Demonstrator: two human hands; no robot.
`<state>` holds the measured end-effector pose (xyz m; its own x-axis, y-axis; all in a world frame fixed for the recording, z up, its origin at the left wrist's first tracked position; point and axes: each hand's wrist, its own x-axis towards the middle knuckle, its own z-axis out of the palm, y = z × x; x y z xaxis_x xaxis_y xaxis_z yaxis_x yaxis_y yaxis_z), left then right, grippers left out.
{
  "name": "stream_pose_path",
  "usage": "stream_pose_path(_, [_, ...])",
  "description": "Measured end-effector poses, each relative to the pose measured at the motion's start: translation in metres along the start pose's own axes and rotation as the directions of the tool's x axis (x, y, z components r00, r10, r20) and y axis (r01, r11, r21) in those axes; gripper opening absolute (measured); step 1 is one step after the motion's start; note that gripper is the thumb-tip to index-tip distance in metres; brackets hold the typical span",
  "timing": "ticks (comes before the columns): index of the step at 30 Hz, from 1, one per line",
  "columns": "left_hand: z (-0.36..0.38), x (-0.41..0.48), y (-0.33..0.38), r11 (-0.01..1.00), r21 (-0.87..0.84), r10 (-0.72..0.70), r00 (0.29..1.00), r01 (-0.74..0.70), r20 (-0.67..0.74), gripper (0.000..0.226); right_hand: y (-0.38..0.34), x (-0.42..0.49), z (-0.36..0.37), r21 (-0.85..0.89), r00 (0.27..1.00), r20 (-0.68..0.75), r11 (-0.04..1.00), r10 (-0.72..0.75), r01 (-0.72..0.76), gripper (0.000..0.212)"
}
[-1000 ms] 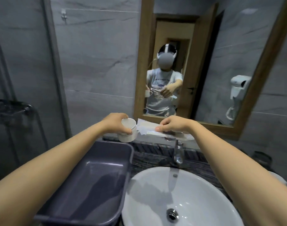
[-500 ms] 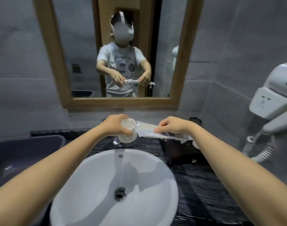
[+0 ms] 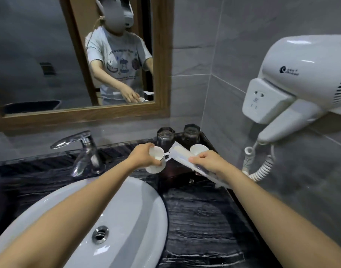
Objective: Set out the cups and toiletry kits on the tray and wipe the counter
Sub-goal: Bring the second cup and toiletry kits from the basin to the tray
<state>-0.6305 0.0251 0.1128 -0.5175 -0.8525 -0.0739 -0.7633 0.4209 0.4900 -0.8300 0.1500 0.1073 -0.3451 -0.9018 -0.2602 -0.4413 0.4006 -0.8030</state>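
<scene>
My left hand (image 3: 141, 157) grips a white cup (image 3: 157, 160) with a handle, tilted, just above the left edge of a dark wooden tray (image 3: 177, 173) in the counter's far right corner. My right hand (image 3: 206, 161) holds clear-wrapped toiletry kits (image 3: 182, 154) over the tray's right side. A second white cup (image 3: 198, 148) stands on the tray behind the kits. Two dark glass tumblers (image 3: 165, 135) stand upside down at the tray's back.
A white basin (image 3: 127, 209) fills the lower left, with a chrome tap (image 3: 82, 151) behind it. The dark marble counter (image 3: 200, 219) runs to the right wall, where a white hair dryer (image 3: 301, 80) hangs with a coiled cord. A wood-framed mirror (image 3: 162, 74) is behind.
My view swung right from the purple bin and basin to the tray corner. Both hands carried the cup and kits rightward and lower, over the tray.
</scene>
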Motion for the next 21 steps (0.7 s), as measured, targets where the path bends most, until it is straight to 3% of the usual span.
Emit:
stream_pose_path(8, [0.038,0.034,0.014,1.000,0.030,-0.003,0.999,0.002,0.046,0.077,0.052,0.001,0.014,0.264,0.978,-0.199,0.964,0.067,-0.013,0.044])
stream_pose_path(21, [0.066,0.056,0.025,0.999,0.039,0.027,0.998,-0.029,0.062,0.075,0.078,-0.011,0.027,0.338,0.947,-0.298,0.941,0.122,-0.015,0.039])
